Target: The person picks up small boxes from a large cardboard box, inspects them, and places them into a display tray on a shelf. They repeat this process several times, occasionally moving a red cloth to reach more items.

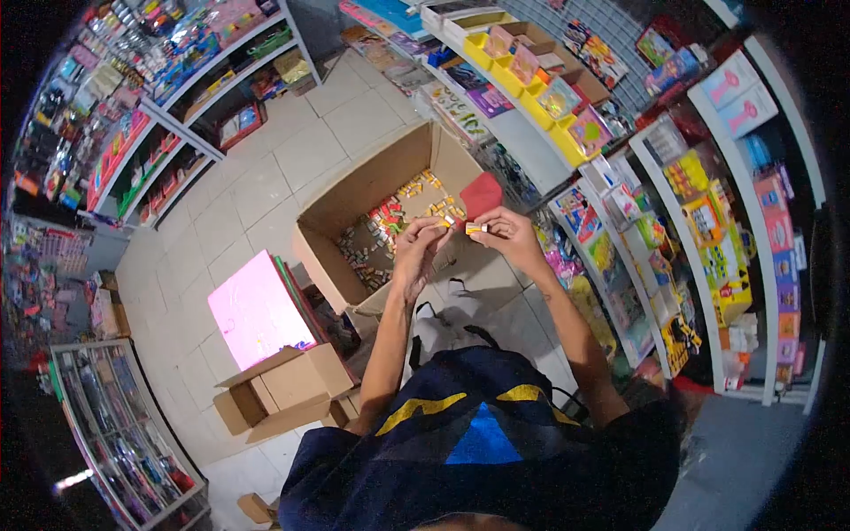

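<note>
Over a large open cardboard box [323, 257], both my hands are close together with fingers pinched. My left hand [421, 248] grips a small yellow-and-white block [449, 221] at its fingertips. In my right hand [512, 237] is another small yellow-and-white block [476, 228], too small to tell its exact kind. Loose in the box lie many similar small pieces: yellow ones [423, 183] at the far side, red ones [387, 212] in the middle, greenish ones [354, 257] toward the left. A red sheet-like piece [481, 193] shows at the box's right side, just beyond my right hand.
A pink flat case [258, 310] and a smaller open cardboard box [301, 387] stand on the tiled floor [292, 168] to the left. Shelves of packaged goods [708, 221] run along the right. More stocked shelves [212, 75] and a glass-fronted case [124, 425] line the left.
</note>
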A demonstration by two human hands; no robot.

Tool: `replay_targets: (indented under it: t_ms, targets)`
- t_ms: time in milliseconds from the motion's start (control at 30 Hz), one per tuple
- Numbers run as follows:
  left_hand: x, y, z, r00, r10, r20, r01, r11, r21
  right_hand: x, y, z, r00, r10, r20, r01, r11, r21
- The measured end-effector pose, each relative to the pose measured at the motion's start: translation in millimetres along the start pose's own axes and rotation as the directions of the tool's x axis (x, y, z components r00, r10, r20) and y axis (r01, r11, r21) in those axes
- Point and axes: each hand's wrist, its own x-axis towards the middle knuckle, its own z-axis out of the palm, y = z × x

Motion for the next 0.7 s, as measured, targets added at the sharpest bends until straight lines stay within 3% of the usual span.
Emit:
replay_targets:
  t_ms: [133,267,300,400,433,533,633,700]
  targets:
    - [-6.0,-1.2,30.3,0.985,-0.172,0.010,0.172,0.985,-0.001,-26.8,-9.5,-14.2,0.999,-0.025,-0.046,0.024,0.999,-0.021]
    - [-4.3,-29.8,49.1,0.978,-0.181,0.102,0.170,0.980,0.105,-50.0,-11.0,-30.4,0.994,0.038,-0.102,-0.041,0.999,-0.029]
    - [-5.8,-36.1,56.6,0.974,-0.189,0.124,0.175,0.977,0.120,-54.2,-4.1,-35.3,0.993,-0.010,-0.114,0.010,1.000,0.000]
    - [-11.1,-54.4,82.8,0.969,-0.163,0.188,0.129,0.976,0.177,-71.6,4.4,-53.8,0.978,-0.049,-0.201,0.033,0.996,-0.082]
    - [-11.3,-63.5,88.2,0.964,-0.159,0.214,0.107,0.966,0.237,-75.9,12.1,-60.8,0.952,-0.186,-0.244,0.160,0.979,-0.125]
    - [-19.1,-80.6,116.1,0.946,-0.172,0.274,0.053,0.918,0.392,-105.0,-11.5,-75.9,0.932,-0.028,-0.360,0.026,1.000,-0.010]
    - [-24.9,-105.7,143.3,0.915,-0.189,0.356,0.010,0.894,0.449,-137.3,-0.7,-102.6,0.846,-0.126,-0.519,0.108,0.992,-0.064]
    - [-31.7,-126.7,164.3,0.901,-0.205,0.383,0.010,0.891,0.453,-161.2,2.3,-121.1,0.833,-0.147,-0.534,0.095,0.988,-0.125]
